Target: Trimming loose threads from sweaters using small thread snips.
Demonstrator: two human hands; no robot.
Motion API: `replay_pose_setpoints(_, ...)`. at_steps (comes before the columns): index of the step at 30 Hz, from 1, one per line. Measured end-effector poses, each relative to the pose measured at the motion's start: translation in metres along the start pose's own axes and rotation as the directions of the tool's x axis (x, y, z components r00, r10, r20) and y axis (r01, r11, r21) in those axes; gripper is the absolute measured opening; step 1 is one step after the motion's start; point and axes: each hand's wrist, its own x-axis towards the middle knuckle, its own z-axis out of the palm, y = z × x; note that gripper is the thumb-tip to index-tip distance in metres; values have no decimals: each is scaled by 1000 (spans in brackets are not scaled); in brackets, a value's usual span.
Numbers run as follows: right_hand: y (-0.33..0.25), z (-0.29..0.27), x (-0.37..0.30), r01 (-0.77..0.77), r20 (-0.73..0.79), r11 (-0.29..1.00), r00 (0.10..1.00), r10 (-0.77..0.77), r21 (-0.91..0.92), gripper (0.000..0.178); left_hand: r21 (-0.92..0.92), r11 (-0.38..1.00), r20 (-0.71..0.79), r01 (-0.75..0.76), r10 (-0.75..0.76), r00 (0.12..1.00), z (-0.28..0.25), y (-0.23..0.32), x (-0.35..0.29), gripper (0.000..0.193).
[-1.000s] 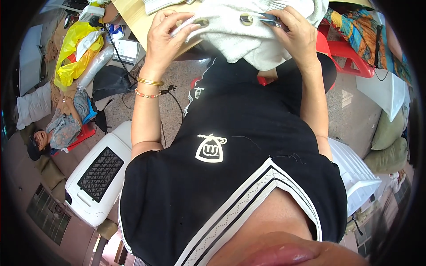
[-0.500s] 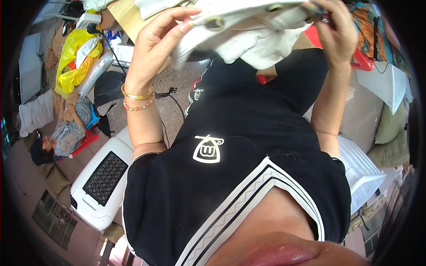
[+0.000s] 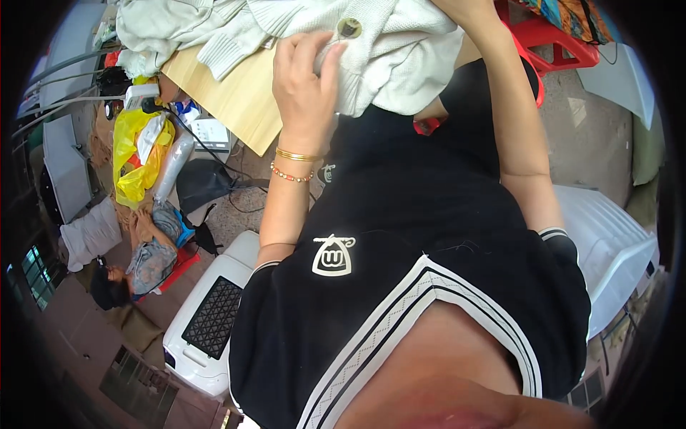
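**Up at the top of the view: round olive button with a dark centre (image 3: 349, 28) sits right by the bare left hand (image 3: 304, 82)**

So the bit I'd say matters is button vs. left fingertips. The button's on a cream, chunky-knit garment (image 3: 414, 68), just past the left thumb and forefinger, on their right. Left hand's clearly the nearer one; the bare right hand (image 3: 463, 8) is well off to the other side.

Garment-wise, it's bunched up between the two hands: right of the left hand, and left of and closer to the body than the right one. Its folds hang down toward the lap. No clean long axis that I can make out, since it's crumpled and the top runs out of frame.

Hands: left has bent fingers, thumb and forefinger a little apart at the knit. Can't tell if it's actually pinching any. Right is mostly cut off, fingers hidden, so no idea how open it is or what it's got. Pale wood-grain tabletop (image 3: 239, 107) pokes out left of the left hand.
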Motion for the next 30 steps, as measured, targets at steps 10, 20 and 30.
replay_pose_setpoints(10,-73,-5,-39,202,62,925,970,-233,322,40,-9,994,-44,-104,104,994,9,-10,1,22)
replay_pose_setpoints(20,-49,49,-45,401,-340,874,890,-302,274,34,22,995,-8,-93,94,996,9,-11,6,21)
replay_pose_setpoints(30,-48,47,-58,101,-46,973,995,-94,210,34,-40,999,19,-17,18,1000,14,-8,16,12)
